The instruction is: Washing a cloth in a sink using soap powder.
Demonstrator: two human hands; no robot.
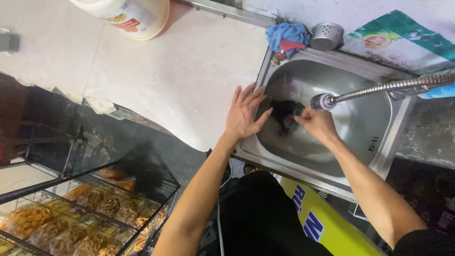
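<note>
Both hands at the steel sink [379,156], a dark cloth between them

The dark cloth [286,115] lies inside the sink, under the head of the flexible tap hose [323,101] and just left of it. The right hand [316,124] is nearer — its fingers are closed on the cloth's right edge. The left hand [244,114] rests flat and spread open on the sink's left rim, holding nothing — only its thumb reaches toward the cloth. The cloth is bunched, so no long axis can be told.
</note>
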